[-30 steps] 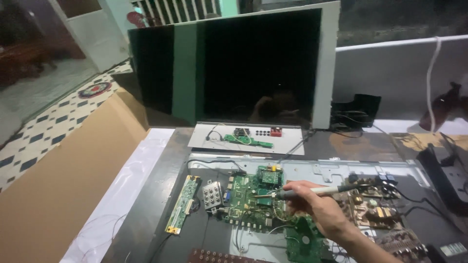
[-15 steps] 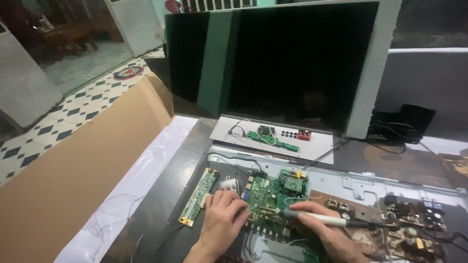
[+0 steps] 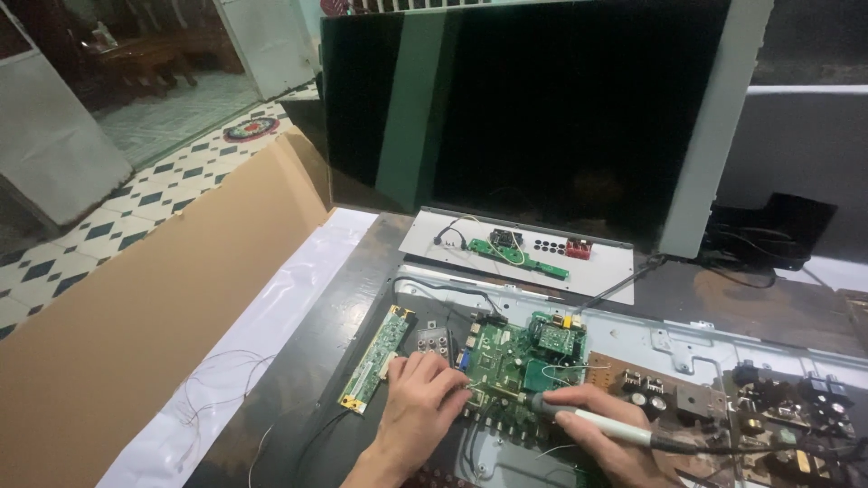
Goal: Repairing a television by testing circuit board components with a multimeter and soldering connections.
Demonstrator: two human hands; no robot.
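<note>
The green main circuit board (image 3: 515,361) lies flat in the opened chassis (image 3: 687,343). The right hand (image 3: 606,434) is closed around a soldering iron (image 3: 601,422), its long axis running right to left, tip at the board's lower middle. The left hand (image 3: 420,407) rests fingertips on the board's left edge, holding nothing. A narrow green strip board (image 3: 378,357) lies just left; the brown power board (image 3: 750,416) crowds the right.
</note>
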